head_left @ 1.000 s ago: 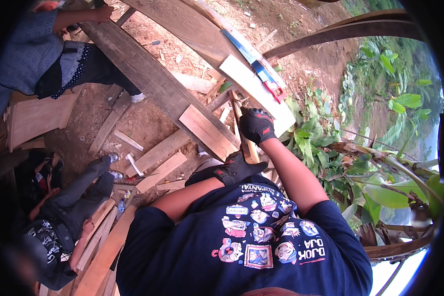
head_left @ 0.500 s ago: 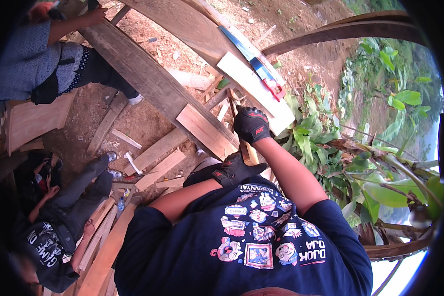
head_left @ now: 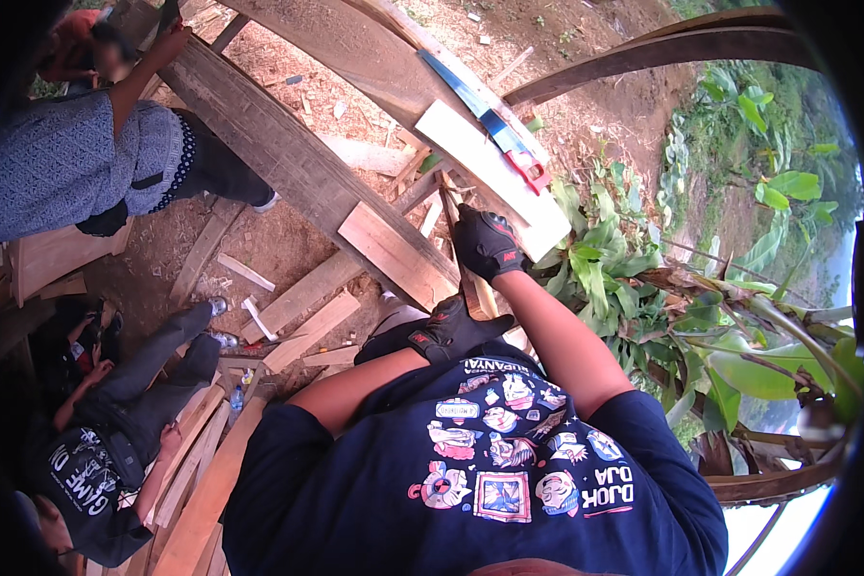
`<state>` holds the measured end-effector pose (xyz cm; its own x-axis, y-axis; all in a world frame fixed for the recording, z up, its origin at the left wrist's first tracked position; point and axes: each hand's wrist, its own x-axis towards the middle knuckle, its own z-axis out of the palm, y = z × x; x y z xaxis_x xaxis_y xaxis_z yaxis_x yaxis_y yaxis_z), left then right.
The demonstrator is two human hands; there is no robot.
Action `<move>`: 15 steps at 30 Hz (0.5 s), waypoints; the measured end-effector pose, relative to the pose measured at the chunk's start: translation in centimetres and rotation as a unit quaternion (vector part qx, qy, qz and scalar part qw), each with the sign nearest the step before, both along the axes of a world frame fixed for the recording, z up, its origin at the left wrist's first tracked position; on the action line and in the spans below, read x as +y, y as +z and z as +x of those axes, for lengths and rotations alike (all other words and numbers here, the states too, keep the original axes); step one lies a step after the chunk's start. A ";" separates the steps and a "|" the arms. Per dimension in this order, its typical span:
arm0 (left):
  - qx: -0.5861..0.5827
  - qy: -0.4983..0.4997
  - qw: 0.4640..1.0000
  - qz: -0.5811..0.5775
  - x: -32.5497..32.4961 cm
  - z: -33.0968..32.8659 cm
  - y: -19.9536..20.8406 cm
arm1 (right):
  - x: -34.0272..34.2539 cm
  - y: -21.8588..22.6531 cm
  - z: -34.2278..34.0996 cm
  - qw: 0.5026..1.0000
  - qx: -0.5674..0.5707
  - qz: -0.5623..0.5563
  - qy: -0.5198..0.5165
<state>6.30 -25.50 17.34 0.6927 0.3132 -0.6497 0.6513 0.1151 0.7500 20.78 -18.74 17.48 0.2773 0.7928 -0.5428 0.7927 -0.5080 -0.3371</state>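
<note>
Both my hands wear black gloves with red marks. A narrow wooden strip [head_left: 483,300] runs from beside the work boards down toward my body. My right hand [head_left: 488,244] is closed around its upper part, and its fingers' undersides are hidden. Lower down, close to my shirt, my left hand [head_left: 448,329] wraps the strip's near end with the thumb raised along it. Left of the strip, a short pale board [head_left: 398,254] lies on a long weathered plank [head_left: 269,144]. Beyond my right hand, a handsaw [head_left: 490,125] with a red handle rests on a light board [head_left: 538,226].
At the upper left a person in a patterned blue top [head_left: 86,154] stands by the long plank. Another person in a black shirt [head_left: 91,461] sits at the lower left near stacked planks [head_left: 206,480]. Offcuts and shavings cover the dirt; leafy plants [head_left: 595,230] grow at the right.
My hands stay almost in place on the strip. At the upper left, the person in blue has shifted right and down, and another person in red shows more behind.
</note>
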 end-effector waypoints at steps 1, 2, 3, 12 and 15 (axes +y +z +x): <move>0.034 -0.019 0.999 -0.007 0.0 0.1 0.0 | -0.3 -0.3 0.6 1.000 0.020 0.003 -0.012; 0.036 -0.009 0.999 -0.010 0.6 0.3 1.0 | -0.9 -0.9 1.0 0.998 0.030 0.031 -0.041; 0.039 0.001 0.999 -0.014 1.0 0.3 2.0 | -1.5 -1.6 1.3 0.995 0.039 0.059 -0.070; 0.011 0.060 0.998 0.012 0.7 0.0 2.2 | -2.1 -3.7 5.2 0.996 0.010 0.060 0.058; 0.000 0.052 0.999 0.005 0.2 0.2 -0.1 | 0.2 0.3 2.7 0.996 -0.023 -0.025 0.085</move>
